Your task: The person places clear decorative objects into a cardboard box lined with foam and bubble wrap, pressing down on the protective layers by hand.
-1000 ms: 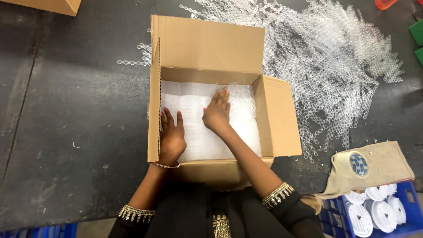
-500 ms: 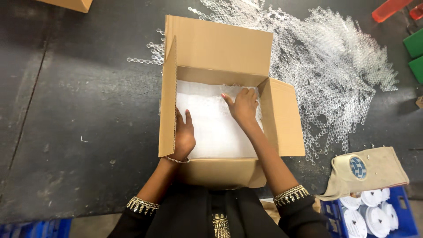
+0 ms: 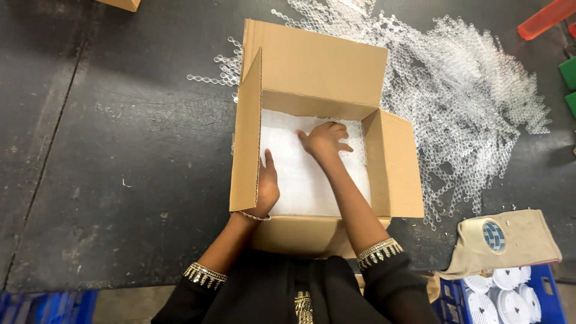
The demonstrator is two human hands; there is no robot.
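An open brown cardboard box (image 3: 312, 66) stands on the dark floor with its flaps up. White bubble wrap (image 3: 300, 180) lines its bottom. My left hand (image 3: 266, 187) lies flat on the wrap along the box's left wall, fingers pointing away from me. Further in, near the back right corner, my right hand (image 3: 324, 140) presses on the wrap with its fingers spread and bent. Neither hand holds anything.
A big heap of clear bubble wrap (image 3: 468, 102) spreads over the floor behind and right of the box. A beige cloth bag (image 3: 507, 240) lies on a blue crate (image 3: 549, 294) of white round discs (image 3: 510, 297) at bottom right. Red and green objects sit at the top right edge.
My right hand has slid from the middle of the box toward its back right corner. My left hand has shifted closer to the left wall. The view has moved a little.
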